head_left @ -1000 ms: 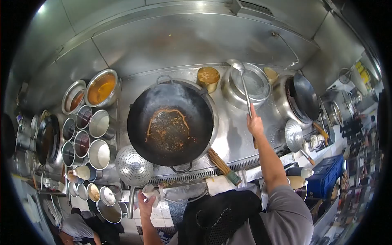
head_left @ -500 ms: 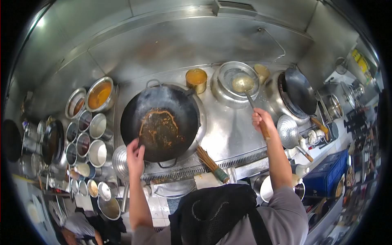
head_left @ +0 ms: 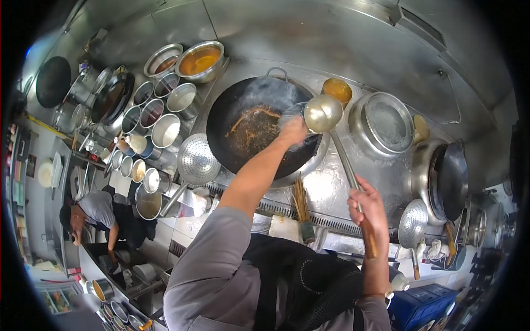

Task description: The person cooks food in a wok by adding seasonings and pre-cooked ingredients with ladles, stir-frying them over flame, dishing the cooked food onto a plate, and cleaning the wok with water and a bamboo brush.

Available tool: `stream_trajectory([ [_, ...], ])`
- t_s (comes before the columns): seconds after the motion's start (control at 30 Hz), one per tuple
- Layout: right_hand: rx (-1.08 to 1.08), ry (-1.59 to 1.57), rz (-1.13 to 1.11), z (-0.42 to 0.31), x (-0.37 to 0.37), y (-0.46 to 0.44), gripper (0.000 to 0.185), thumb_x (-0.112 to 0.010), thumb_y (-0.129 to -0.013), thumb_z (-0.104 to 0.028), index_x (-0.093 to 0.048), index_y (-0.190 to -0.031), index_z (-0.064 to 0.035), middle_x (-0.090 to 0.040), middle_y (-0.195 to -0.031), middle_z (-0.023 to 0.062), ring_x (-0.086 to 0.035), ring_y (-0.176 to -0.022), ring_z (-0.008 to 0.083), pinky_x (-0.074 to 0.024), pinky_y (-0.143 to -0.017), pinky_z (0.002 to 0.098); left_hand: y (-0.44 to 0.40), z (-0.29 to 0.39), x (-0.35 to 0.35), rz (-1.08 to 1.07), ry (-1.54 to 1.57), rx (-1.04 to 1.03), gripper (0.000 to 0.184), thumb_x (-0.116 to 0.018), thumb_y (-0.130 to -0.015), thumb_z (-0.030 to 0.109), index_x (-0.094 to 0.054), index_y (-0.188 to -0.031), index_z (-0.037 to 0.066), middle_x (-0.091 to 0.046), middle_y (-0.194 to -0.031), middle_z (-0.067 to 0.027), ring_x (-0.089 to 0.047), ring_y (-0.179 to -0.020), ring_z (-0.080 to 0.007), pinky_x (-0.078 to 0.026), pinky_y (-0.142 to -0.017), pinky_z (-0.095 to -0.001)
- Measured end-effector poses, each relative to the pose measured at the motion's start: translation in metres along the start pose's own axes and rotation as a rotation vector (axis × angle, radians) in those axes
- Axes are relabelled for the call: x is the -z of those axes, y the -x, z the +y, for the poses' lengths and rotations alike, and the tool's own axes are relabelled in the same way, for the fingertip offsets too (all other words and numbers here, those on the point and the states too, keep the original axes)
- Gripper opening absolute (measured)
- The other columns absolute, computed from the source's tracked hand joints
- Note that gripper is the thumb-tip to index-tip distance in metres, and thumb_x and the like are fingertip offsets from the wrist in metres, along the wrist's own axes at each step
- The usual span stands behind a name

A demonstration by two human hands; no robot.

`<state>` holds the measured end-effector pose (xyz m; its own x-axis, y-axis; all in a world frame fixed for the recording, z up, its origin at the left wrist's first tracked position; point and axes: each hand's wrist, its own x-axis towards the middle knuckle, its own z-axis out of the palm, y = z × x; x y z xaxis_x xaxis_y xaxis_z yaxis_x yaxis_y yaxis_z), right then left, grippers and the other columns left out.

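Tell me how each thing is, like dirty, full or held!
big wok: uncovered, brown bits inside
ladle: held by right hand
left strainer: empty, not held
brush: not held
orange bowl: uncovered, orange liquid inside
tin: open, has contents

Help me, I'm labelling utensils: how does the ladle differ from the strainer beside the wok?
The ladle has a smaller bowl with no visible holes; the strainer is wider and perforated. The right hand holds the ladle, while the strainer lies untouched beside the wok. Both have long handles.
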<state>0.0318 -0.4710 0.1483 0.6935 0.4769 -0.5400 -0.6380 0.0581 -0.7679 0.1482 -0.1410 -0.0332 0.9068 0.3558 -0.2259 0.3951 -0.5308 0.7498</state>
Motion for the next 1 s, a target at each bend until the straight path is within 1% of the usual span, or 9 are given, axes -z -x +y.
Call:
stream_trajectory([
  [0.1, 0.203, 0.366, 0.055, 0.031, 0.026, -0.025, 0.067, -0.066, -0.096, -0.005, -0.041, -0.158, -0.0031, -0.059, -0.069, 0.0043, -0.049, -0.045, 0.0089, -0.0389, -0.041, 0.0264, 0.003, -0.026, 0.019, 0.1, -0.208, -0.106, 0.028, -0.069, -0.086, 0.028, -0.071, -0.104, 0.007, -0.073, -0.1, -0.0231, -0.072, -0.106, -0.0375, -0.055, -0.093, -0.0477],
  [0.2, 0.429, 0.975, 0.335, 0.045, 0.085, -0.049, 0.07, -0.066, -0.095, -0.005, -0.04, -0.16, -0.0096, -0.069, -0.074, 0.0107, -0.062, -0.054, 0.0156, -0.0493, -0.05, 0.0343, 0.024, -0.07, 0.061, -0.024, -0.294, -0.261, 0.032, -0.065, -0.09, 0.018, -0.067, -0.121, 0.011, -0.072, -0.11, -0.021, -0.07, -0.109, -0.0379, -0.054, -0.095, -0.0462],
  [0.27, 0.576, 1.038, 0.441, 0.049, 0.126, -0.067, 0.069, -0.065, -0.095, -0.006, -0.041, -0.16, -0.0139, -0.075, -0.086, 0.0211, -0.073, -0.07, 0.0317, -0.0565, -0.066, 0.0453, 0.055, -0.1, 0.081, 0.049, -0.229, -0.356, 0.042, -0.062, -0.091, 0.011, -0.059, -0.133, 0.009, -0.07, -0.123, -0.0217, -0.067, -0.115, -0.0412, -0.053, -0.098, -0.0476],
  [0.33, 0.605, 1.206, 0.629, 0.035, 0.166, -0.083, 0.067, -0.063, -0.096, -0.008, -0.04, -0.159, -0.0123, -0.072, -0.1, 0.0301, -0.072, -0.089, 0.0476, -0.0553, -0.08, 0.0542, 0.104, -0.112, 0.091, 0.142, -0.078, -0.315, 0.034, -0.064, -0.094, 0.015, -0.061, -0.127, 0.008, -0.072, -0.104, -0.0203, -0.07, -0.098, -0.0391, -0.055, -0.084, -0.0474],
  [0.47, 0.355, 1.304, 0.821, 0.006, 0.219, -0.119, 0.067, -0.062, -0.096, -0.011, -0.039, -0.159, -0.0121, -0.07, -0.102, 0.0346, -0.066, -0.099, 0.0553, -0.0516, -0.09, 0.0592, 0.205, -0.121, 0.055, 0.145, 0.022, -0.234, 0.018, -0.067, -0.1, 0.02, -0.066, -0.109, 0.004, -0.069, -0.082, -0.011, -0.067, -0.074, -0.02, -0.054, -0.069, -0.0355],
  [0.57, 0.545, 1.36, 0.896, 0.015, 0.268, -0.168, 0.059, -0.063, -0.096, -0.014, -0.047, -0.152, -0.0038, -0.073, -0.087, 0.0269, -0.072, -0.081, 0.0465, -0.0574, -0.075, 0.0536, 0.223, -0.117, 0.034, 0.215, -0.083, -0.276, 0.013, -0.073, -0.094, 0.015, -0.07, -0.098, 0.004, -0.066, -0.079, -0.0076, -0.061, -0.069, -0.0158, -0.051, -0.065, -0.0332],
  [0.63, 0.311, 0.558, 0.54, -0.008, 0.25, -0.164, 0.031, -0.062, -0.097, -0.016, -0.062, -0.123, 0.0, -0.065, -0.071, 0.0097, -0.064, -0.059, 0.0245, -0.0533, -0.053, 0.039, 0.223, -0.106, 0.031, 0.223, 0.006, -0.204, 0.011, -0.074, -0.093, 0.014, -0.07, -0.097, 0.004, -0.066, -0.079, -0.0081, -0.061, -0.069, -0.0162, -0.051, -0.065, -0.0326],
  [0.77, 0.203, -0.213, 0.232, -0.027, 0.212, -0.111, 0.016, -0.061, -0.099, -0.015, -0.05, -0.087, -0.0147, -0.047, -0.065, -0.0033, -0.043, -0.049, 0.0073, -0.0375, -0.044, 0.0251, 0.202, -0.092, 0.037, 0.219, 0.006, -0.272, 0.01, -0.073, -0.093, 0.012, -0.07, -0.099, 0.004, -0.065, -0.079, -0.0082, -0.06, -0.068, -0.0164, -0.05, -0.065, -0.0321],
  [1.0, 0.128, -0.386, 0.033, -0.047, 0.139, -0.008, 0.005, -0.056, -0.103, -0.01, -0.052, -0.102, -0.0123, -0.051, -0.071, -0.0034, -0.045, -0.049, 0.0019, -0.0368, -0.04, 0.0209, 0.095, -0.062, 0.037, 0.168, 0.139, -0.38, 0.015, -0.07, -0.096, 0.012, -0.068, -0.107, 0.002, -0.072, -0.095, -0.01, -0.069, -0.087, -0.019, -0.055, -0.082, -0.032],
])
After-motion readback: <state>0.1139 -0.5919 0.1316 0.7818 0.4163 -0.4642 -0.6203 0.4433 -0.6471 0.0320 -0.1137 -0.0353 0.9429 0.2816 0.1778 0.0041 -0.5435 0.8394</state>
